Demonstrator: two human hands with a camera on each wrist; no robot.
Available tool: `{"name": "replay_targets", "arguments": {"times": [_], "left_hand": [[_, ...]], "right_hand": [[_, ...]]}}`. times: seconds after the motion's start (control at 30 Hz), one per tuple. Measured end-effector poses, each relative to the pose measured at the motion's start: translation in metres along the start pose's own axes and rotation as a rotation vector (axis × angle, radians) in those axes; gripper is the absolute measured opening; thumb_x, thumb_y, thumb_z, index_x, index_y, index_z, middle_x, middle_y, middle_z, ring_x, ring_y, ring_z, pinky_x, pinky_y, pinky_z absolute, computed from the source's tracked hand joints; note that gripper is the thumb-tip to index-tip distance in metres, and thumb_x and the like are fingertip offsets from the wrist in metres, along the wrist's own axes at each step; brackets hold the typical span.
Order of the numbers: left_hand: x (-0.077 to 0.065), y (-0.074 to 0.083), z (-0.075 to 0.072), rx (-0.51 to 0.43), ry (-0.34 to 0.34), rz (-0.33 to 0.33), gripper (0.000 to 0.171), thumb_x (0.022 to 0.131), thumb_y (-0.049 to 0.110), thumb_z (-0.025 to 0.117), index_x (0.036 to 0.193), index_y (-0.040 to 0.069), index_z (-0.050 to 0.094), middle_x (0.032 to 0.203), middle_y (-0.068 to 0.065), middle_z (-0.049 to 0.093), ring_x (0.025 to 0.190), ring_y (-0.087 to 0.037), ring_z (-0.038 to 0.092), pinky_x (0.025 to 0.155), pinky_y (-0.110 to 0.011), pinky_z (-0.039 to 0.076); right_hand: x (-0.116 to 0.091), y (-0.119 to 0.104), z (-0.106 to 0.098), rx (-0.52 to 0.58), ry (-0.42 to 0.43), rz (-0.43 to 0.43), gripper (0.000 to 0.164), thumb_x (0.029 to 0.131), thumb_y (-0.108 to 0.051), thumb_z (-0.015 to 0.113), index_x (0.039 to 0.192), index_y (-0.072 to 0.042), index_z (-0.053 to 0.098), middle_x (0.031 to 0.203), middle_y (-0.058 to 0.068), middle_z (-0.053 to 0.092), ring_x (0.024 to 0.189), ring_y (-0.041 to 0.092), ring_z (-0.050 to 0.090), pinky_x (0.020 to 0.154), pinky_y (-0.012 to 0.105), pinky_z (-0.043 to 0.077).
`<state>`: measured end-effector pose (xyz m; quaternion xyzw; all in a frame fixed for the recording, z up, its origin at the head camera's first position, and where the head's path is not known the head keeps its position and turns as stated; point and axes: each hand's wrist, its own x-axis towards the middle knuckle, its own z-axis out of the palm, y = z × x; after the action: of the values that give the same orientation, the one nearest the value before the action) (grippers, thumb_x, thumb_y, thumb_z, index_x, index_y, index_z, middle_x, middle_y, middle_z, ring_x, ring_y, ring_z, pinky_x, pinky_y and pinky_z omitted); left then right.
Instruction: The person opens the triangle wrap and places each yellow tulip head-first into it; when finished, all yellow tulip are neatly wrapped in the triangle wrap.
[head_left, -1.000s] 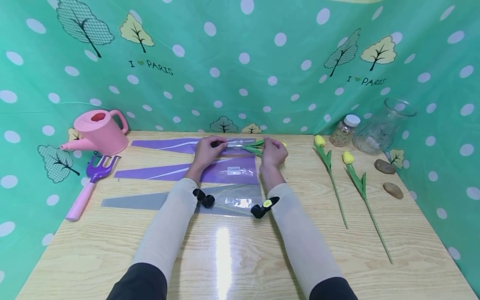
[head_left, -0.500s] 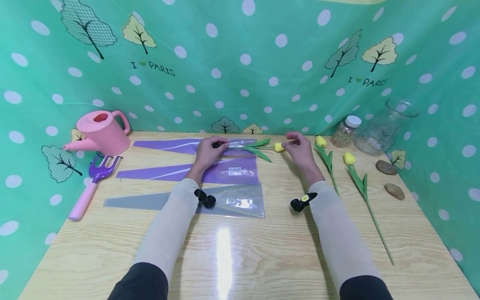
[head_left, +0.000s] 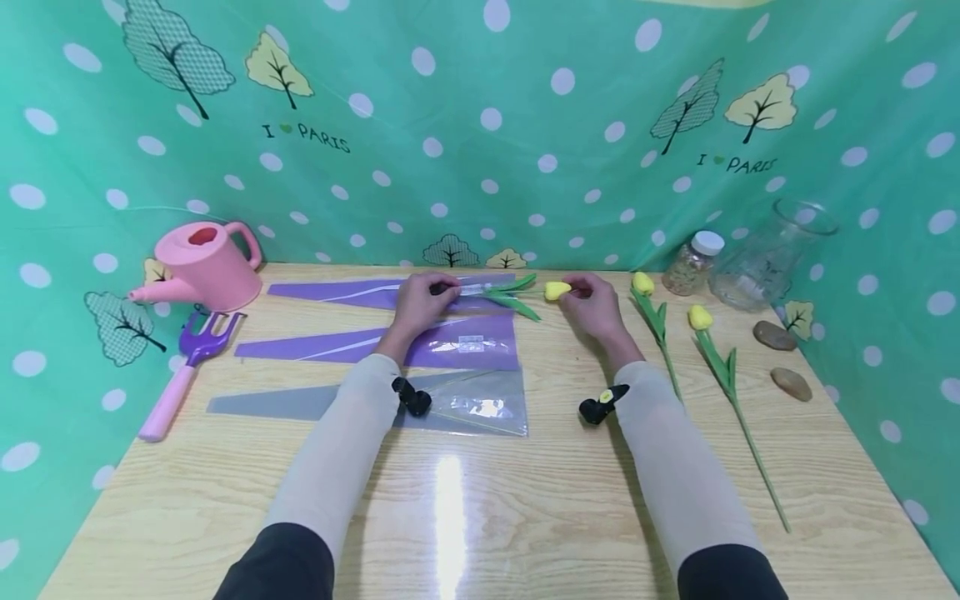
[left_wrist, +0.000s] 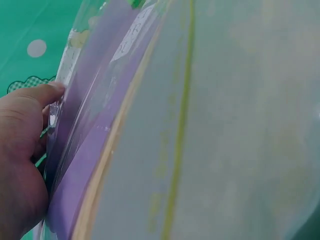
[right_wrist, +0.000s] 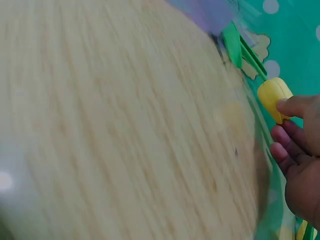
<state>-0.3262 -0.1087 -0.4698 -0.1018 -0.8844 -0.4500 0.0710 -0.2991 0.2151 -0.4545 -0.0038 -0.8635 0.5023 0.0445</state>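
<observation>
An artificial yellow tulip [head_left: 557,290] lies lengthwise with its stem inside the farthest purple flower sleeve [head_left: 322,290]. Its green leaves spread at the sleeve's mouth, and the bloom sticks out to the right. My right hand [head_left: 597,310] pinches the bloom between thumb and fingers, seen close up in the right wrist view, where the yellow bloom [right_wrist: 272,92] meets the thumb. With my left hand [head_left: 415,307] I pinch the clear film of that sleeve around the stem. In the left wrist view the thumb lies over the edge of the clear film [left_wrist: 75,100].
Another purple sleeve [head_left: 300,348] and a grey sleeve [head_left: 270,403] lie nearer. Left are a pink watering can [head_left: 206,267] and a hand fork [head_left: 183,367]. Right are two tulips [head_left: 723,371], a jar [head_left: 690,265], a glass vase [head_left: 757,267] and two stones [head_left: 791,384].
My right hand has moved right from the tulip's leaves to its bloom and now pinches it. The leaves have come into view. The left hand stays at the sleeve.
</observation>
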Motion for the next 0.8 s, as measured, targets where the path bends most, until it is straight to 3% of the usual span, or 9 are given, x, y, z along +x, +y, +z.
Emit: {"name": "replay_targets", "arguments": {"times": [0.13,0.43,0.8], "left_hand": [[0.001,0.004,0.000,-0.008,0.000,0.015,0.018,0.096,0.025,0.075,0.111,0.015,0.079,0.121,-0.009,0.076,0.122,-0.030,0.066,0.114,-0.045,0.045],[0.001,0.009,-0.001,-0.025,-0.009,0.020,0.018,0.096,0.023,0.075,0.110,0.014,0.078,0.119,-0.009,0.076,0.119,-0.029,0.066,0.111,-0.044,0.048],[0.001,0.014,0.002,-0.066,-0.019,0.033,0.018,0.096,0.022,0.074,0.111,0.012,0.078,0.119,-0.010,0.076,0.116,-0.029,0.067,0.107,-0.044,0.050]], "right_hand": [[0.000,-0.009,0.005,0.028,0.011,-0.028,0.033,0.097,-0.008,0.069,0.129,-0.001,0.065,0.125,0.021,0.066,0.115,0.032,0.062,0.103,0.043,0.052],[0.001,-0.023,0.021,0.119,-0.008,0.001,0.031,0.096,-0.006,0.071,0.127,-0.003,0.067,0.123,0.018,0.068,0.111,0.028,0.063,0.101,0.039,0.055],[-0.001,-0.033,0.044,0.129,-0.045,0.007,0.028,0.095,-0.009,0.074,0.123,-0.006,0.072,0.123,0.015,0.073,0.112,0.028,0.067,0.099,0.038,0.057]]}}
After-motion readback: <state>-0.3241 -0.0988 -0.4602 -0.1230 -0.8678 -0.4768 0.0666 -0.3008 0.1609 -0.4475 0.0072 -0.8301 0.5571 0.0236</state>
